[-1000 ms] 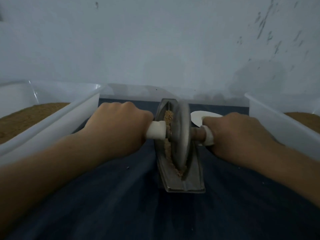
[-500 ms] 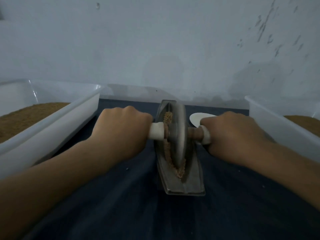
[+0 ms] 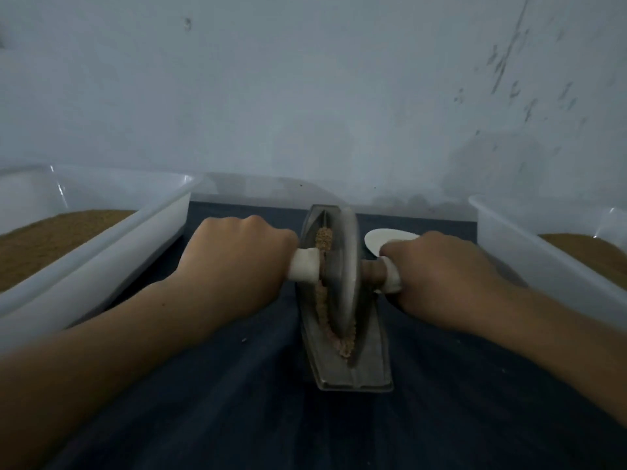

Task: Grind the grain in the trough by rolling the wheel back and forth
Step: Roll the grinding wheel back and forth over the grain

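Left hand (image 3: 237, 266): fingers curled tight round the white left handle (image 3: 305, 270). Knuckles are up and the fingertips are hidden underneath.
Right hand (image 3: 437, 279): same closed grip on the white right handle (image 3: 391, 278), of which only the inner end shows.
Why two hands: I read the matched grip on either side as keeping the axle (image 3: 373, 271) level. That way the disc rides upright in the groove and takes the downward load evenly.
Wheel (image 3: 344, 266): grey metal disc standing on edge, seated in the far half of the trough. Its rim is blurred, so I judge it to be mid-roll.
Trough (image 3: 368, 364): narrow metal boat shape, running lengthwise away from me. It lies flat on the dark worktop (image 3: 220, 401), between the forearms.
Grain (image 3: 346, 346): tan, coarse and crumbly. It lies in the groove, heaped along the wheel's left face and at its near foot. It looks granular rather than floury, so I judge more passes are needed.
Left tub (image 3: 101, 252), right tub (image 3: 543, 262): white plastic, each holding brown material, flanking the trough and apart from it. Probably stock and output, but I cannot tell which is which.
White oval object (image 3: 383, 239): just behind the right hand. It could be a spoon or a dish; I cannot tell.
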